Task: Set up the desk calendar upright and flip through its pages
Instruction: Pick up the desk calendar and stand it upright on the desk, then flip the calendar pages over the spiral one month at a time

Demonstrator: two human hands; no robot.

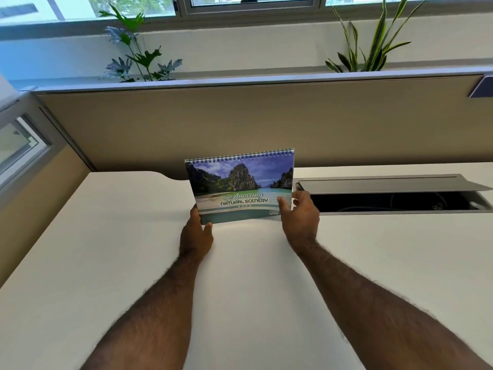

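A spiral-bound desk calendar [240, 184] stands nearly upright on the white desk [128, 236], binding at the top. Its cover shows cliffs over green water and the words "Amazing Natural Scenery". My left hand [196, 233] grips its lower left corner, thumb on the front. My right hand [300, 214] holds the lower right corner, thumb on the cover and fingers behind the edge. The calendar's back and its stand are hidden.
An open cable tray [394, 198] with a raised grey lid lies in the desk just right of the calendar. A beige partition [240, 124] rises behind. Two plants [138, 57] stand beyond it under the window.
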